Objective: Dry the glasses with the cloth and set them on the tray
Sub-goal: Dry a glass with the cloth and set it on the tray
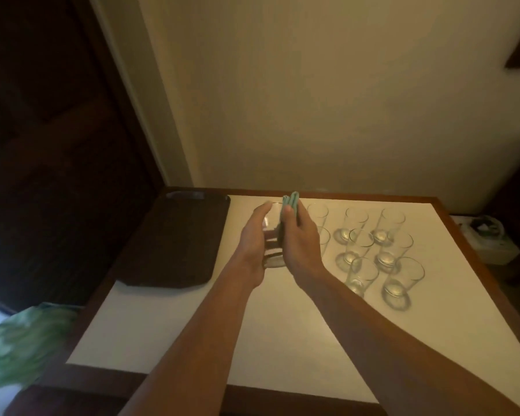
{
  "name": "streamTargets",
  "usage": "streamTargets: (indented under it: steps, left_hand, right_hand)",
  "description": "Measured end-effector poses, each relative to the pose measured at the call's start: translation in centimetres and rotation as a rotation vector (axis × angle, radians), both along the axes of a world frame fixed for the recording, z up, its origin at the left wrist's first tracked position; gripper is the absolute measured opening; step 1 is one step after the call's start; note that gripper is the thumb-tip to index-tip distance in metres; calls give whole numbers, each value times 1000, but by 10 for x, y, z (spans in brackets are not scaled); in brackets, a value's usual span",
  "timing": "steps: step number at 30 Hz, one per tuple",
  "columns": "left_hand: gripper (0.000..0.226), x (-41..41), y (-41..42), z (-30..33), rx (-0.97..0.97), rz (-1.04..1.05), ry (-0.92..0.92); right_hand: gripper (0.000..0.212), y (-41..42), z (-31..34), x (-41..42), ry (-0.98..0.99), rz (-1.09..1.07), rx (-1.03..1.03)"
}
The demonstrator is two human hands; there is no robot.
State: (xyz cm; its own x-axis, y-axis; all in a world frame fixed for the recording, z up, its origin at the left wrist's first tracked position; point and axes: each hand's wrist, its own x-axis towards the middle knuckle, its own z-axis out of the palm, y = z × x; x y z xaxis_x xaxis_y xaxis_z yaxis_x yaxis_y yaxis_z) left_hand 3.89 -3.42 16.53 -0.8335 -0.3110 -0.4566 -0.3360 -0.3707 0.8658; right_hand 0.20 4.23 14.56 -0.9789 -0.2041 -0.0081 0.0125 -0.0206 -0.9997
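My left hand point(254, 235) grips a clear glass point(272, 235) from its left side, held just above the white table top point(282, 319). My right hand point(302, 238) holds a folded green cloth point(291, 205) flat against the glass's right side, and the cloth's top edge sticks up above my fingers. The dark brown tray point(174, 238) lies to the left of both hands with nothing on it. Several more clear glasses point(394, 250) stand upright in a cluster to the right.
A wooden rim point(475, 256) borders the table. A cream wall rises right behind it, and a dark door stands at the left. A blurred green plastic bag point(21, 346) sits at the lower left. White items lie on the floor at the far right.
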Motion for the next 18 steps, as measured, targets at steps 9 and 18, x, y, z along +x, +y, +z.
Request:
streamTargets:
  steps: [9,18]
  left_hand:
    - [54,-5,-3,-4,-3,161,3]
    - [57,-24,-15,-4,-173,246,31]
  right_hand:
    - [41,-7,-9,-3,131,13,24]
    - [44,-20,-10,14,333,-41,182]
